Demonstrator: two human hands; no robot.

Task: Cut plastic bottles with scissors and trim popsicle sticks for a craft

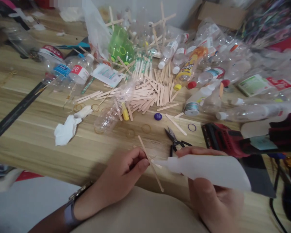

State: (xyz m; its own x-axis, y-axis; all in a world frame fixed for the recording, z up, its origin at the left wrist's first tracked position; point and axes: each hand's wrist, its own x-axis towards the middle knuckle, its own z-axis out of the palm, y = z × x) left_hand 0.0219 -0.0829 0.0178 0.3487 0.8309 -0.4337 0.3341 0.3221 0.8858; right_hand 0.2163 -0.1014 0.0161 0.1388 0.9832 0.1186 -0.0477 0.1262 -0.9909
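My left hand (132, 170) pinches crossed wooden craft sticks (157, 179) between thumb and fingers, just above the table's near edge. Wrapped around a white squeeze glue bottle (208, 170) is my right hand (212, 197). The bottle lies tilted on its side, its narrow nozzle pointing left at the place where the sticks cross. Whether the tip touches the wood I cannot tell. Black-handled pliers or snips (176, 139) lie just beyond the bottle's nozzle. A loose craft stick (176, 124) rests farther up.
Behind my hands lies a pile of craft sticks (147, 95). A clear bottle (109, 116) and crumpled tissue (66, 129) are at left. A red and black power tool (228, 139) sits at right. Many plastic bottles (184, 61) crowd the back, near a purple cap (157, 116).
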